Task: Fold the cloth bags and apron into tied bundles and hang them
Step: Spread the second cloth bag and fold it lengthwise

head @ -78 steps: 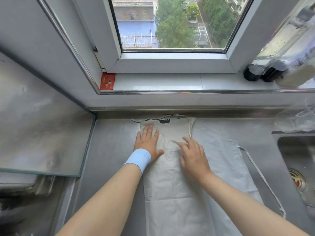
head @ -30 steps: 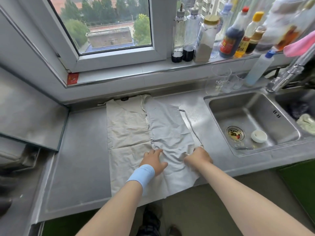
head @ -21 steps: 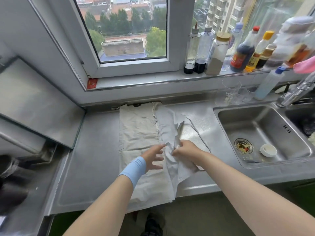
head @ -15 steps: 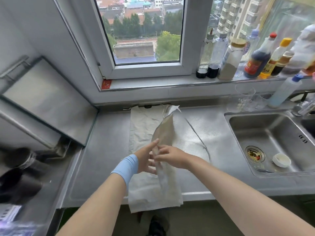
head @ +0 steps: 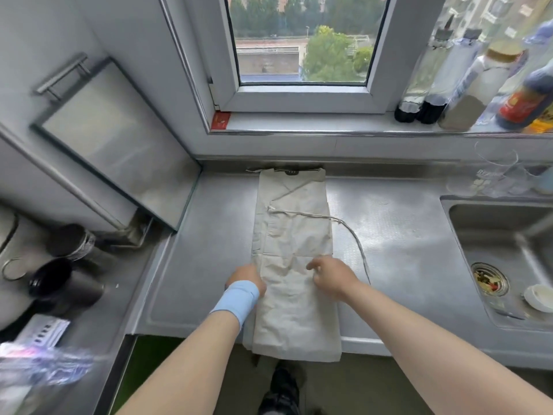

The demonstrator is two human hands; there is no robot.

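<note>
A beige apron [head: 294, 235] lies on the steel counter [head: 398, 235], folded lengthwise into a narrow strip. Its lower end hangs over the front edge. One tie string [head: 344, 224] trails from the strip's middle out to the right and curves down the counter. My left hand [head: 247, 278], with a blue wristband, sits at the strip's left edge; its fingers are hidden by the hand. My right hand [head: 332, 275] rests on the strip's right side, its fingers loosely bent and touching the cloth.
A sink [head: 505, 265] with a drain and a small white cap is at the right. Several bottles [head: 466, 82] line the window sill, and glasses [head: 493, 172] stand below them. A steel cabinet door [head: 113, 139] and dark cups [head: 65, 283] are at the left.
The apron's right half has been folded over onto the left, making a narrow strip. Both hands have come down onto it from holding the raised flap.
</note>
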